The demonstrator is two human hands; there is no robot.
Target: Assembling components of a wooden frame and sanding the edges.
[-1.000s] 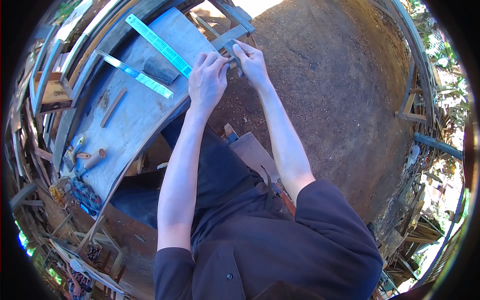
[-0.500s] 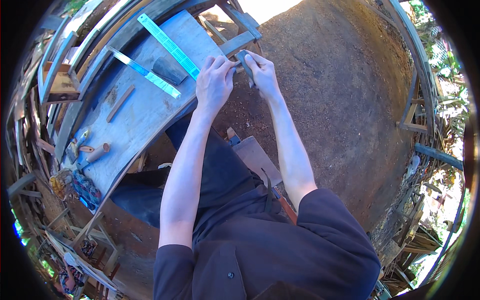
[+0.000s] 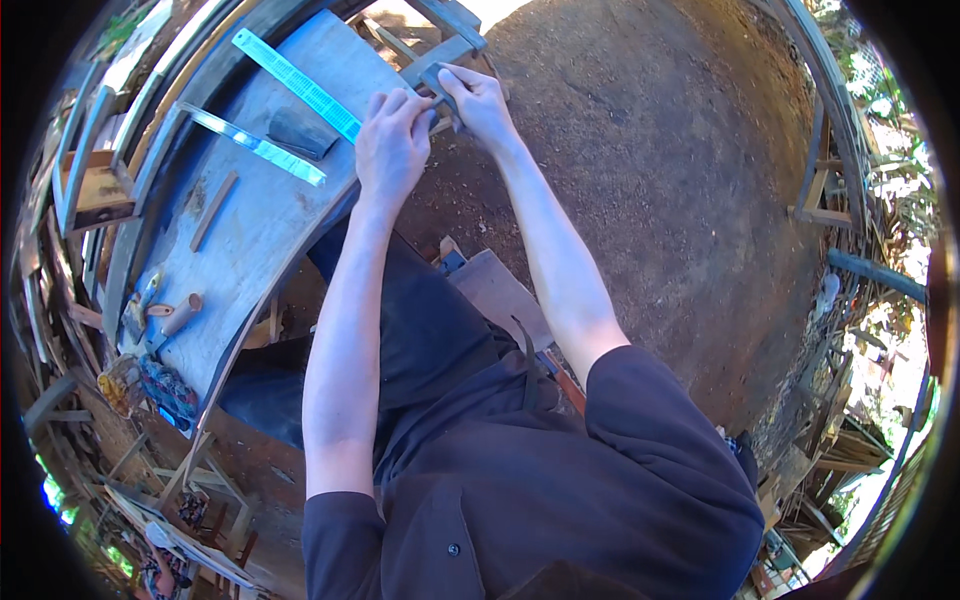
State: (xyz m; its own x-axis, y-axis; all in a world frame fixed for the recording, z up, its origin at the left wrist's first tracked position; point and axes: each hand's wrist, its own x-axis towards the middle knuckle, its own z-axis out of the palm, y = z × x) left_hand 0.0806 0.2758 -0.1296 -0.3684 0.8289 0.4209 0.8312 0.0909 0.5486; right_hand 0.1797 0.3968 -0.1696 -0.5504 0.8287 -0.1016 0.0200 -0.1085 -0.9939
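Observation:
Over the near right end of a worktable (image 3: 240, 235), my right hand (image 3: 480, 108) is closed around a flat grey block (image 3: 437, 80), with the thumb along its top. My left hand (image 3: 390, 150) pinches a small, thin brownish piece (image 3: 436, 103) whose far end meets the block; my fingers hide most of it. Under the left hand's edge runs a pale ruler (image 3: 295, 85). Beside that lie a second shiny ruler (image 3: 255, 146) and a dark curled sheet (image 3: 301, 134). A short wooden strip (image 3: 214, 211) rests farther left.
A paintbrush (image 3: 140, 305), a brown cylinder (image 3: 182, 313) and a patterned cloth (image 3: 166, 388) sit at the table's left end. Wooden frames (image 3: 445, 45) stand beyond it. Bare dirt floor (image 3: 650, 180) spreads to the right. Another person (image 3: 165, 568) shows at lower left.
The whole view has shifted, so table and hands appear farther left and slightly higher. Both hands keep their hold, the block still against the thin piece.

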